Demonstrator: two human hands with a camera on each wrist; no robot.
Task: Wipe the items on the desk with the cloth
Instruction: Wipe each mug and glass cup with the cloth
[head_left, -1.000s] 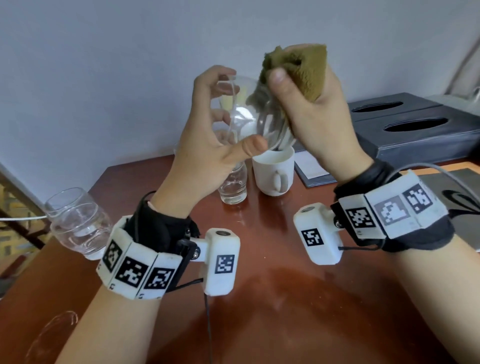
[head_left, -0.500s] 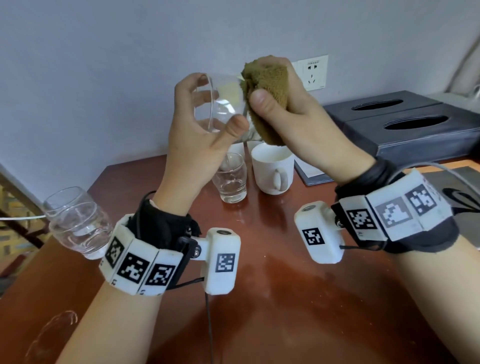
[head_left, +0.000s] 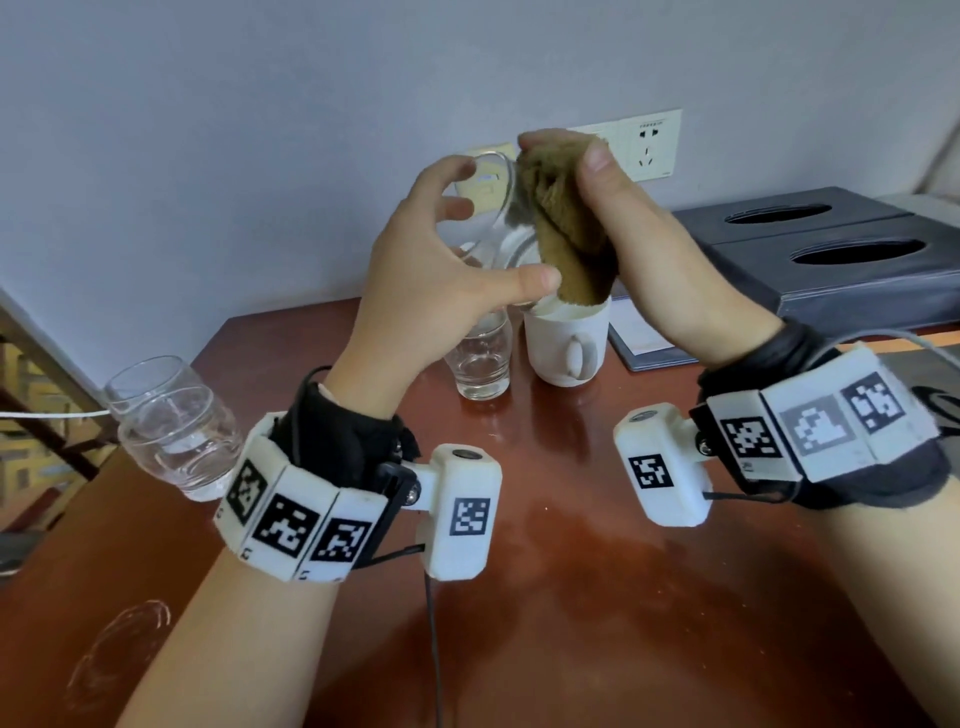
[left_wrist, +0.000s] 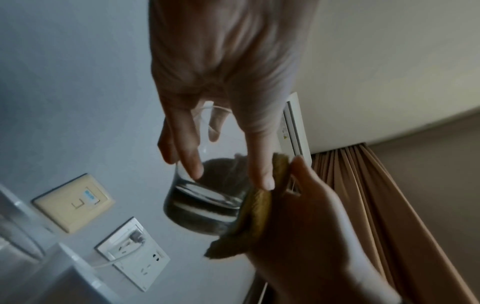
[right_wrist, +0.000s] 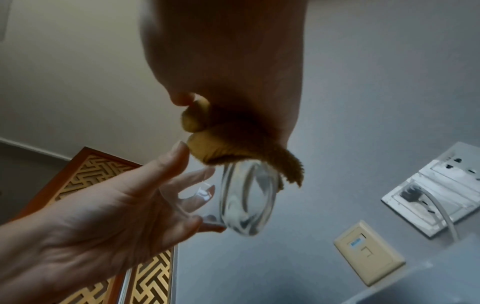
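Left hand (head_left: 415, 270) grip: grasped clear glass (head_left: 506, 228), held tilted in the air above the desk (head_left: 571, 597), thumb and fingertips on its wall. Right hand (head_left: 654, 249) grip: clenched around brown cloth (head_left: 566, 234), pressed against the glass on the side away from left grip. Directly below both grips: small glass (head_left: 480, 358) and white mug (head_left: 566, 343) on desk, just beside each other. Left of left wrist: glass jar (head_left: 166, 421).
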